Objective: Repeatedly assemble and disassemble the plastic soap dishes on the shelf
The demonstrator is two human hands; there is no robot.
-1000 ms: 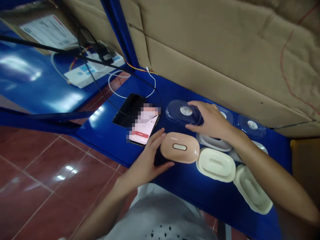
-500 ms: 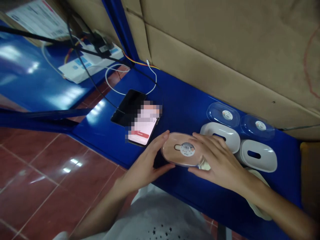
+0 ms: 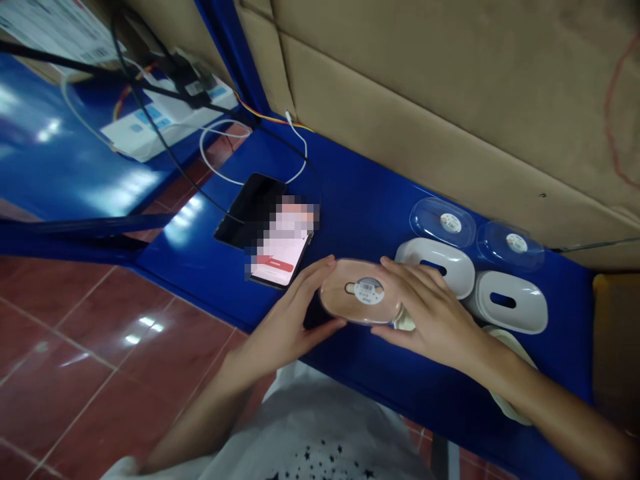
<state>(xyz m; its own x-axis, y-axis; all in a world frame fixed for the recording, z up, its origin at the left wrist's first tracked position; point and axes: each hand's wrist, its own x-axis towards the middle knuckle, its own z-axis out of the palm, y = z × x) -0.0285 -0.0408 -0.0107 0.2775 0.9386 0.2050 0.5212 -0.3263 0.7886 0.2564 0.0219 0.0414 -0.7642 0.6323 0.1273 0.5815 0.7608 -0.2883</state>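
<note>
My left hand (image 3: 295,313) and my right hand (image 3: 425,303) grip opposite ends of a peach soap box (image 3: 336,295) with a clear cover. A round label (image 3: 369,291) is stuck on top, beside a slot. Past my right hand stand a white soap dish (image 3: 463,270) and another white soap dish (image 3: 533,303), each with an oval slot. Behind them lie a clear lid (image 3: 430,217) and a second clear lid (image 3: 500,247), both with round labels. A cream-coloured piece (image 3: 505,340) is partly hidden under my right forearm; a further pale piece (image 3: 404,321) peeks out below my right hand.
Left of my hands a lit phone (image 3: 280,240) lies beside a dark phone (image 3: 255,200) on the blue shelf (image 3: 360,173). Cables run to a white power strip (image 3: 150,127). Brown cardboard (image 3: 425,87) rises along the back, and tiled floor (image 3: 75,347) shows at left.
The view has shifted slightly, so everything sits a little further left and up. Both hands keep the same hold on the soap box.
</note>
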